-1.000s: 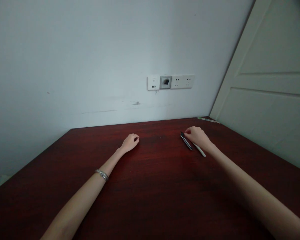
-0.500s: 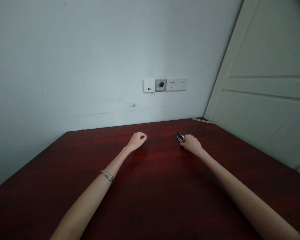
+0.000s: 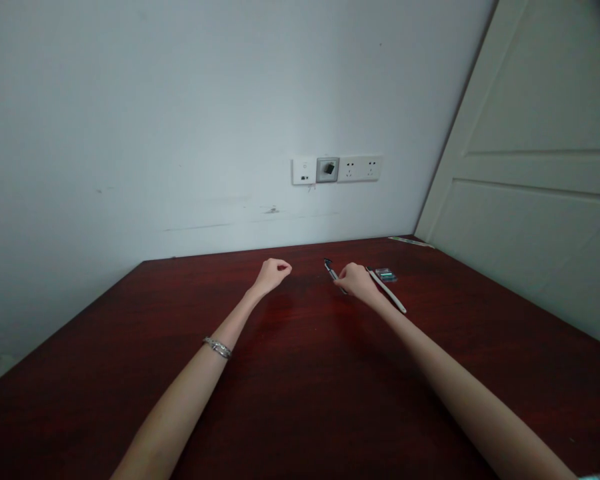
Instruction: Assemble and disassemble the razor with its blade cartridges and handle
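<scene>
Your right hand has slid left toward the middle of the table since half a second ago. It has carried the dark pen-shaped tool with it and left the white pen behind. That white pen now lies uncovered on the wood, just to the right of your right hand, running diagonally from its far-left end to its near-right end. A small green box shows just beyond it, close to the pen's far end. I cannot tell whether the two touch.

Your right arm reaches forward from the lower right corner, nearly straight, with the wrist low over the table. The fingers are curled in and pinch the dark tool near its lower end. Its tip pokes out up and to the left of your knuckles, and most of the shaft is hidden behind the hand.

Your left hand has hardly shifted. It sits on the table as a loose fist with the fingers folded under, and nothing shows inside it. That forearm stretches diagonally from the lower left, with a silver bracelet round the wrist. The two hands are near each other but apart, level across the far half of the table.

A white socket panel sits on the wall above them, and a pale door stands at the right.
</scene>
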Motion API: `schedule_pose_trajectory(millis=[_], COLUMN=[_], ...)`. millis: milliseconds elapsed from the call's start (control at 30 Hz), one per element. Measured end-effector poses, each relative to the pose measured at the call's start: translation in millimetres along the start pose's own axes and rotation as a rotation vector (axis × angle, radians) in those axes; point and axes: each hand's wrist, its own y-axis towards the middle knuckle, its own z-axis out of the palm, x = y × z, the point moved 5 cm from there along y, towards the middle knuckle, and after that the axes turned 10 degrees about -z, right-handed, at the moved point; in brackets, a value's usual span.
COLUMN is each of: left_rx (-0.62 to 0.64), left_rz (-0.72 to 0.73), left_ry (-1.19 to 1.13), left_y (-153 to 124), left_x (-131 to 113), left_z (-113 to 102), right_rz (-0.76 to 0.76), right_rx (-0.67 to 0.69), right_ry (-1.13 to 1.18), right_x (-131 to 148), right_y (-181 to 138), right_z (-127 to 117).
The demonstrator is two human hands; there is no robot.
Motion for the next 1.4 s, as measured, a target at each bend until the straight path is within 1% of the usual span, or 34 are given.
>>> schedule_pose_trajectory(millis=[100, 200, 267, 367, 467, 567, 800, 933, 1033, 1100, 1200, 1267, 1333, 1400], left_rx=[-0.089, -0.13, -0.142, -0.146, -0.141, -0.129, -0.088, -0.072, -0.054, -0.038, -0.011, 0.022, 0.079, 0.158], left_rz=[-0.11, -0.201, -0.257, -0.321, -0.359, -0.375, -0.365, -0.332, -0.298, -0.273, -0.186, -0.099, -0.041, -0.039], left_ry=[-0.033, -0.053, -0.076, -0.122, -0.161, -0.189, -0.214, -0.208, -0.194, -0.188, -0.111, 0.044, 0.224, 0.335], left_y=[10.0, 17.2, 18.6, 17.0, 14.0, 12.0, 11.0, 12.8, 14.8, 15.9, 17.2, 17.7, 17.8, 17.4], left_x=[21.7, 47.5, 63.3, 80.0, 87.9, 89.8, 87.2, 82.2, 71.8, 61.6, 43.4, 32.7, 27.8, 29.3], left_z=[-21.6, -40.1, -48.6, -54.2, -53.6, -50.9, -47.0, -46.5, -44.5, -41.6, -37.2, -35.5, -35.3, -37.0], right_rz=[-0.06, -0.119, -0.149, -0.177, -0.189, -0.206, -0.213, -0.229, -0.214, -0.181, -0.109, -0.021, 0.07, 0.147], right_rx=[0.082, 0.112, 0.126, 0.145, 0.161, 0.175, 0.192, 0.182, 0.13, 0.07, 0.018, -0.027, -0.04, -0.022], right_ry=[0.031, 0.052, 0.064, 0.074, 0.078, 0.086, 0.098, 0.101, 0.078, 0.041, -0.008, -0.075, -0.126, -0.162], right_x=[40.9, 76.6, 95.6, 116.5, 128.8, 135.4, 139.9, 140.6, 126.0, 103.2, 52.4, 12.0, -26.6, -58.7], right_y=[1.5, 0.7, 0.0, -0.4, -0.3, -0.3, -1.3, -5.4, -6.5, -5.6, -5.7, -9.1, -15.4, -23.3], right_z=[20.5, 40.3, 51.8, 64.6, 71.8, 75.5, 81.9, 75.8, 56.9, 37.1, 5.3, -15.1, -29.6, -37.5])
